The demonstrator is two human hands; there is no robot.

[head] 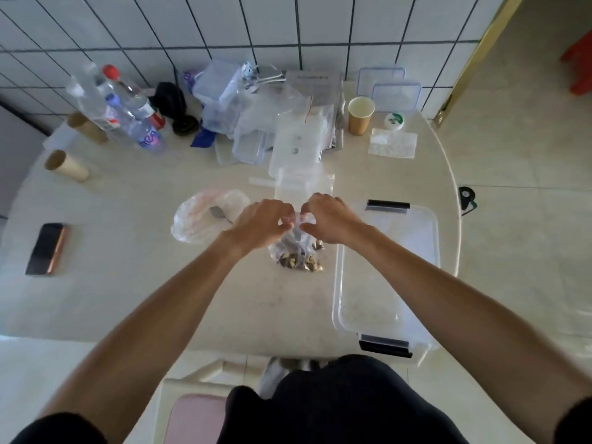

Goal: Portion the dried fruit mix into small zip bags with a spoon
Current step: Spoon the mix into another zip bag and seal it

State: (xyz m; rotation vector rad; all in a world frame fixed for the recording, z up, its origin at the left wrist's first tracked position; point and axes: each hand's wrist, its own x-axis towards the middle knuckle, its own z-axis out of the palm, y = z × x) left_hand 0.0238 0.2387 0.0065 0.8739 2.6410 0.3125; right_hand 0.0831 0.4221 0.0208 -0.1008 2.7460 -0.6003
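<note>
We note the counter (128, 283) carries a clear lidded bin (387, 267) at right, likely for finished portions. A small zip bag (299, 254) of dried fruit stands centrally; left hand (259, 224) and right hand (331, 221) pinch its mouth, apparently sealing. The spoon (219, 213) rests in a plastic bag alongside.

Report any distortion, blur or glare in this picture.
Head view: wide-angle lens bends the wall tiles and table edge; bottles at the back-left look soft; both hands and the zip bag read clearly; lighting is flat, with faint shadows.
</note>
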